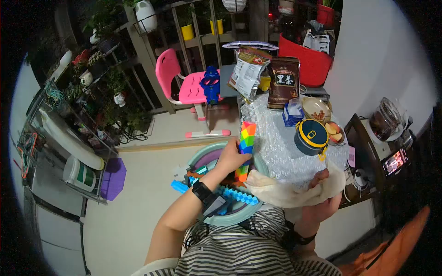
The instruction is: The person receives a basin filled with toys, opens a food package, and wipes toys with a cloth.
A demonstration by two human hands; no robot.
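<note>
My left hand is closed around a rainbow-coloured toy stick with a zigzag pattern, held upright above the basin's right side. A pale off-white cloth hangs from my right hand, whose fingers grip it from below and behind. Beneath my left hand, a light green basin holds several toys. Among them are a blue pixel-style toy sword and another light blue piece sticking out over the left rim. My left forearm hides part of the basin's contents.
To the right, a table under silvery wrap bears a dark lidded pot, cut fruit, a brown packet and a snack bag. A pink chair stands ahead. Plant shelves line the left.
</note>
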